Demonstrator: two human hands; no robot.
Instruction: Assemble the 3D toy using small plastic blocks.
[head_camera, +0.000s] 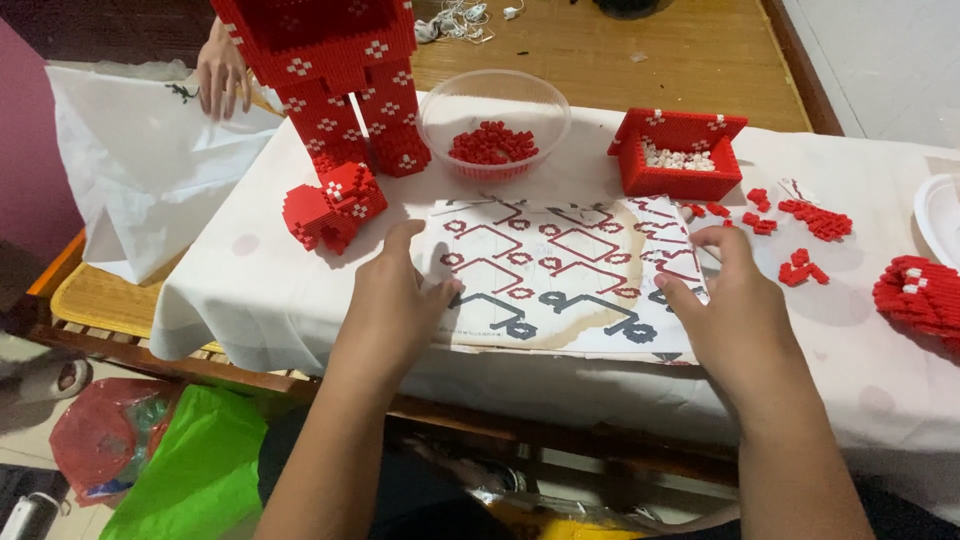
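A printed instruction sheet with red and dark diagrams lies flat on the white tablecloth. My left hand rests on the sheet's left edge, fingers apart, thumb pressing the paper. My right hand lies on the sheet's right edge, fingers slightly curled, holding nothing. A clear bowl with small red bricks stands behind the sheet. To its right sits a red brick box with white pieces inside.
A tall red brick model stands at the back left, a smaller red brick piece before it. Loose red bricks and a red brick part lie right. Another person's hand rests on white paper far left.
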